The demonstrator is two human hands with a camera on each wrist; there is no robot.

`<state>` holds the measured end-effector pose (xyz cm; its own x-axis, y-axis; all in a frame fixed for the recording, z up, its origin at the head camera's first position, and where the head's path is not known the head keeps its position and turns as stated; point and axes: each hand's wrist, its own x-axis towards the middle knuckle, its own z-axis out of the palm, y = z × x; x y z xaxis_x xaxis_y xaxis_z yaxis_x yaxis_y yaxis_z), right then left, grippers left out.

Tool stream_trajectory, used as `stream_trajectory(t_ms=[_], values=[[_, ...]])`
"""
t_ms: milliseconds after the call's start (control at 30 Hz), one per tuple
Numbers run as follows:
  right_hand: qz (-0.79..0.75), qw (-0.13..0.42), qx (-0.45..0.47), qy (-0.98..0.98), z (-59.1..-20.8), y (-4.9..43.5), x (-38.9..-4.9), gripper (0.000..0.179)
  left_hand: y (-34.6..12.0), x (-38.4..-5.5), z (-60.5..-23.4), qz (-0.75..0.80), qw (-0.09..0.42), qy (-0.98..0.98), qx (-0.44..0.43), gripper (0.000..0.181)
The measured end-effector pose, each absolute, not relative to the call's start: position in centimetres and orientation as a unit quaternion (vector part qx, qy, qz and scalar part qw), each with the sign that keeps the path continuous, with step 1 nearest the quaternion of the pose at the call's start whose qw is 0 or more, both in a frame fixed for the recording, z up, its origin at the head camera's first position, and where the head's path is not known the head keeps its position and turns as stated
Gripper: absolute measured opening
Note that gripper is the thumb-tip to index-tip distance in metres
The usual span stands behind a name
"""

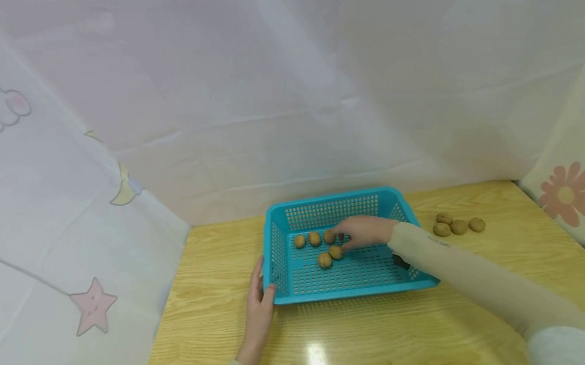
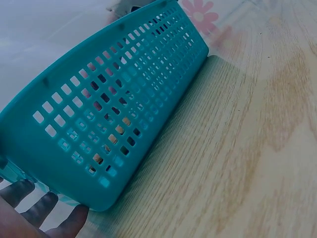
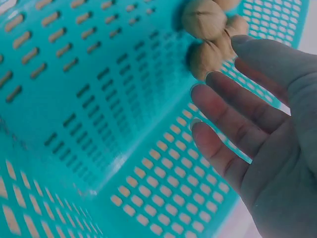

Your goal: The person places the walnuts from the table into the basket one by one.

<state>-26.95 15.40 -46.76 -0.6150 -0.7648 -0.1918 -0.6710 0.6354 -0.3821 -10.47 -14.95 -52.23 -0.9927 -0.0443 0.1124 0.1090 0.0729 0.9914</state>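
A blue plastic basket with slotted walls stands on the wooden table. Several walnuts lie on its floor, towards the left half. My right hand reaches into the basket among them. In the right wrist view its fingers are loosely spread, and the thumb tip is close beside a walnut; the palm holds nothing. My left hand holds the basket's left end near the front corner, thumb at the rim. Seen from the left wrist, its fingertips touch the outer end wall.
Several more walnuts sit in a cluster on the table, right of the basket. A pale cloth with printed figures hangs behind the table and at both sides. My right forearm crosses the basket's right rim.
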Motion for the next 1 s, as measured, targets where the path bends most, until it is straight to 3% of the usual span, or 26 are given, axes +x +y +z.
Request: stream_trajectory(t_ms=[667, 1000], values=[[-0.193, 0.056, -0.408, 0.891, -39.6, 21.7, -24.6, 0.024, -14.8, -10.3, -52.3, -0.671, 0.066, -0.738, -0.016, 0.069], [-0.206, 0.028, -0.372, 0.905, -38.8, 27.7, -23.1, 0.023, -15.0, -10.5, -52.4, -0.673, 0.065, -0.737, -0.014, 0.068]])
